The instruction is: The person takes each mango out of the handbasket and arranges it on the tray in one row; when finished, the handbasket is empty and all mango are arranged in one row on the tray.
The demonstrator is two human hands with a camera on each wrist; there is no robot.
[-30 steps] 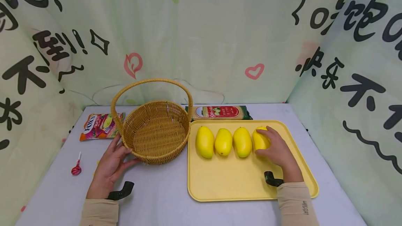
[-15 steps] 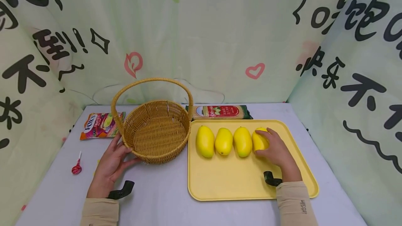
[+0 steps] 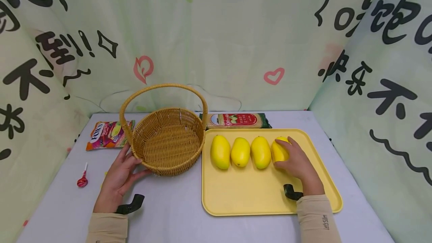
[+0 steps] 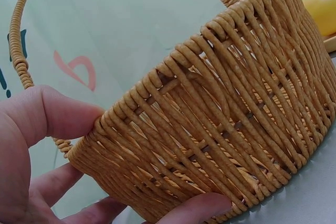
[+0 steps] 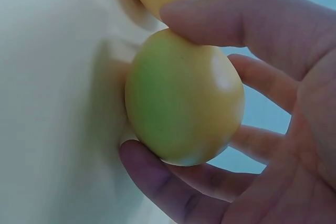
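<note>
My left hand (image 3: 118, 179) holds the wicker basket (image 3: 170, 168) at its near left side; in the left wrist view the thumb lies on the basket's rim (image 4: 152, 80) and the fingers are spread along the wall. Nothing is inside the basket. On the yellow tray (image 3: 249, 194) my right hand (image 3: 298, 162) grips the rightmost yellow mango (image 3: 279, 152). Seen from the right wrist, thumb and fingers curl round that mango (image 5: 184, 98), which has a greenish patch, close to the tray surface. Three more mangoes (image 3: 240, 152) stand in a row to its left.
Behind the tray lies a long green and tan noodle packet (image 3: 236, 121). A Fox's fruit candy bag (image 3: 108, 135) is left of the basket, with a red lollipop (image 3: 82, 179) nearer the front. Printed curtains enclose the white table (image 3: 175, 213).
Almost nothing has moved. Both hands stay where they were, the left on the basket and the right round the mango, with only a very slight shift of the right hand.
</note>
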